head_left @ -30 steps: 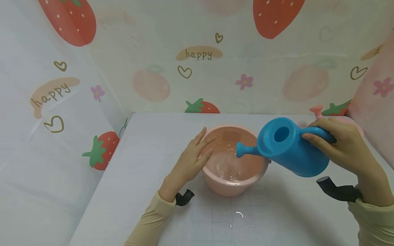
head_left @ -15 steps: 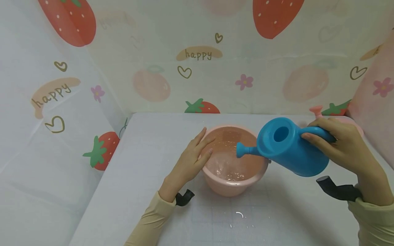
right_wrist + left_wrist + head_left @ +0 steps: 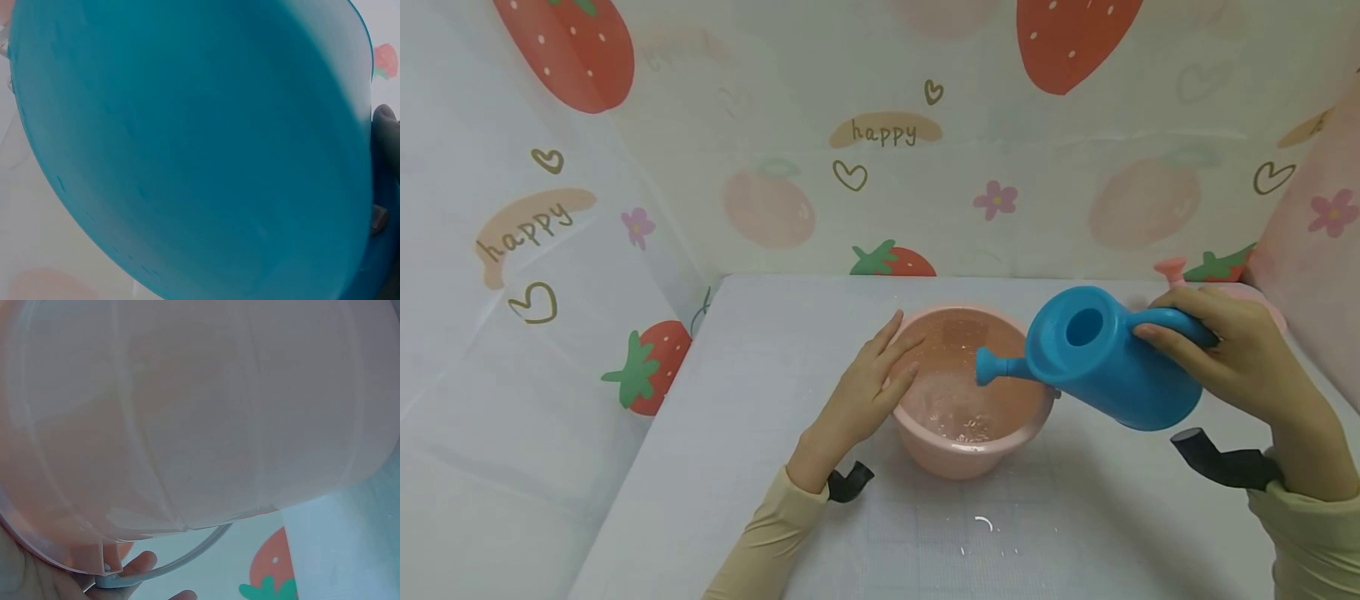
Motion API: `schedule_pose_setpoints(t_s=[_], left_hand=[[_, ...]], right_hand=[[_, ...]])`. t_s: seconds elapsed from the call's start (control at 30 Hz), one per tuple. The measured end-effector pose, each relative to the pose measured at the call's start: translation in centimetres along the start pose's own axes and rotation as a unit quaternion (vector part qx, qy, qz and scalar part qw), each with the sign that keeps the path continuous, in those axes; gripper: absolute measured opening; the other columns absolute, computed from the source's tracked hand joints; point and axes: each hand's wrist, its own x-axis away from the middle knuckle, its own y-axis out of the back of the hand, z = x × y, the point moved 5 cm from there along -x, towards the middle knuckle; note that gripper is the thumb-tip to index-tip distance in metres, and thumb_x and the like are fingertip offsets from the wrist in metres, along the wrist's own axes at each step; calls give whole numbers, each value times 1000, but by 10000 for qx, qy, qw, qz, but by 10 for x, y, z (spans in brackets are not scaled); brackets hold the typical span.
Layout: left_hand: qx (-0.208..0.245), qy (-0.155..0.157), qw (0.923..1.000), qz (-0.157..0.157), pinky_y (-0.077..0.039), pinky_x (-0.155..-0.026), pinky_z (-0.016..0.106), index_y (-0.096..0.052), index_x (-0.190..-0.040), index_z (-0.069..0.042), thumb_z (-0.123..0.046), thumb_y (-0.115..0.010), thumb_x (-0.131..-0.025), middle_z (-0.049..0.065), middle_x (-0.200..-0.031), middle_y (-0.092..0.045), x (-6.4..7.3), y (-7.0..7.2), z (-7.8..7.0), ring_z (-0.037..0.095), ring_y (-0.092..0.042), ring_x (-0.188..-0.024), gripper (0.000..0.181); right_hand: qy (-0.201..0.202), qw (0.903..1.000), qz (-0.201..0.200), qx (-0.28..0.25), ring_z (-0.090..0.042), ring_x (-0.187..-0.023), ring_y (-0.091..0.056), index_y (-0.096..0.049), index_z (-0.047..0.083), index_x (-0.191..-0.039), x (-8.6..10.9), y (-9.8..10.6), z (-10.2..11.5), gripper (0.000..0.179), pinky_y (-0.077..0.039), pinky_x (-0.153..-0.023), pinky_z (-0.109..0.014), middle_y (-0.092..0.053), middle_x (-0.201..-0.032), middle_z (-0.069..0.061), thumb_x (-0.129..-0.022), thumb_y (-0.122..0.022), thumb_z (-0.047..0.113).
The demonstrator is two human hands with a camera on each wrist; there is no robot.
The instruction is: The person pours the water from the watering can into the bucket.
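A pale pink bucket (image 3: 951, 465) stands on the table with rippling water (image 3: 972, 427) in it. My left hand (image 3: 861, 387) rests on its left rim, fingers spread and fairly straight. In the left wrist view the bucket's wall (image 3: 187, 412) fills most of the picture, and a grey bail handle (image 3: 181, 557) passes by the fingers. My right hand (image 3: 1247, 358) grips the handle of a blue watering can (image 3: 1138, 387), tilted so its spout rose (image 3: 988, 367) hangs over the bucket. The can's blue body (image 3: 194, 150) covers most of the right wrist view.
Behind my right hand is a pink object with a flared spout (image 3: 1171, 268), mostly hidden. Small wet spots (image 3: 983, 523) lie on the white table (image 3: 760, 333) in front of the bucket. Strawberry-print sheets (image 3: 925, 208) enclose the table at the back and sides.
Both hands, the watering can and the bucket stay in place. Only the ripples and glints on the water in the bucket shift.
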Motion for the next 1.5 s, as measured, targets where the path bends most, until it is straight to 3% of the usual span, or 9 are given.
schedule_pose_setpoints(t_s=[1.2,1.5], left_hand=[[-5,31,10000,85,-31,-105,51,-46,-137,-23,-39,-42,-97,-3,-154,-17,-2,-1,1,27,-29,-136,42],[-15,-16,10000,41,-30,-105,52,-47,-136,-23,-39,-42,-97,4,-154,-21,-1,-2,1,28,-31,-135,42]], right_hand=[[217,9996,-123,-130,7,-73,-47,-65,2,-83,-3,0,-1,23,-38,-78,-5,-58,-73,3,-82,-69,25],[205,9996,10,-217,6,-74,-48,-65,2,-84,-4,-1,0,20,-39,-78,-6,-58,-74,4,-80,-72,20]])
